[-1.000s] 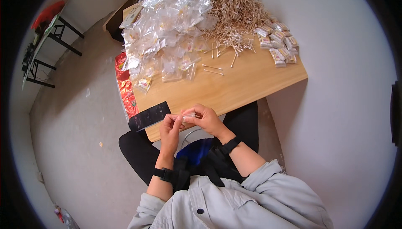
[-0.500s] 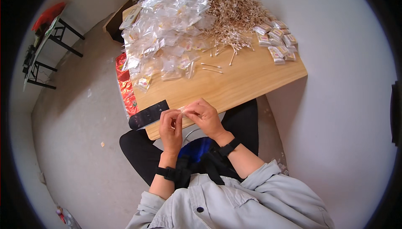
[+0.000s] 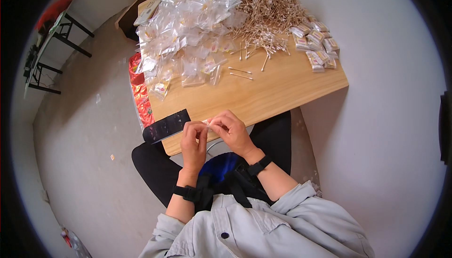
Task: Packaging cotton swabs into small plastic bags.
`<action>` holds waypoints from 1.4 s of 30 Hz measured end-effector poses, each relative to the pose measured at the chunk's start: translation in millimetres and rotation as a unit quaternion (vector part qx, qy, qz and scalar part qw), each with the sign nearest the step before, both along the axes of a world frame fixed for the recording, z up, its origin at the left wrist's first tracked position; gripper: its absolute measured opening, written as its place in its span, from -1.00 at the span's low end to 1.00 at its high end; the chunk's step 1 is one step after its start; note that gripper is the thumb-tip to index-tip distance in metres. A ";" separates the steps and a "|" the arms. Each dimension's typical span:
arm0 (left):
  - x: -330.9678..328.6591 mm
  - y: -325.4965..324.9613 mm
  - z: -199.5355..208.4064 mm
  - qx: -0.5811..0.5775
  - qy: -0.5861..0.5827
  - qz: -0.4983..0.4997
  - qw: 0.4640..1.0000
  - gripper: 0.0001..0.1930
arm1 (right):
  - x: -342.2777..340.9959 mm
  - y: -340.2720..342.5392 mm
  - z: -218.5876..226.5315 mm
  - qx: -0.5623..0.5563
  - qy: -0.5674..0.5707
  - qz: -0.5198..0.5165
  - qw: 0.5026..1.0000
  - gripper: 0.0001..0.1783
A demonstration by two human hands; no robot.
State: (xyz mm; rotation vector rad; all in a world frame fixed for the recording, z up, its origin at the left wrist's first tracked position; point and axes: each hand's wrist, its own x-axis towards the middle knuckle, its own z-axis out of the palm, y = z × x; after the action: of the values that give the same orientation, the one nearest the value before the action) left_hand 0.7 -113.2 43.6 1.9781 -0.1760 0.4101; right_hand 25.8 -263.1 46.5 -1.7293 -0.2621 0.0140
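Observation:
Over the table's near edge, my two hands meet with their fingertips almost touching. Both my left hand (image 3: 192, 146) and my right hand (image 3: 235, 136) are closed in a pinch on a small, thin, whitish piece (image 3: 205, 122) that looks like a clear plastic bag. Fingers cover most of it, so its contents cannot be made out. Just left of my left hand lies a dark, flat, round-ended object (image 3: 165, 126) on the table corner. Farther up the wooden table (image 3: 226, 102) are a few loose cotton swabs (image 3: 241, 77).
A large heap of clear plastic bags (image 3: 188, 27) covers the far left of the table. Behind the loose swabs rises a big pile of cotton swabs (image 3: 268, 3). Several small filled packets (image 3: 316, 46) are stacked at the right. Red shiny packaging (image 3: 141, 93) hangs by the left edge.
My hands keep their pinch with only slight finger movement; a bit more of the whitish piece's orange marking shows. The whole view has shifted slightly.

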 end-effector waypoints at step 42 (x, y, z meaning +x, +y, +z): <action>24.0 31.0 17.9 0.157 0.059 -0.090 0.982 -0.83 | 28.1 6.0 43.0 -0.379 -0.221 0.121 0.891 -0.98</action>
State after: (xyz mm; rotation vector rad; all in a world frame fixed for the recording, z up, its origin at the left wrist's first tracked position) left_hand 24.7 -82.2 61.5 2.2660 -0.3598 0.1529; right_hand 53.9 -257.1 89.6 -2.4566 -0.9053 -0.1105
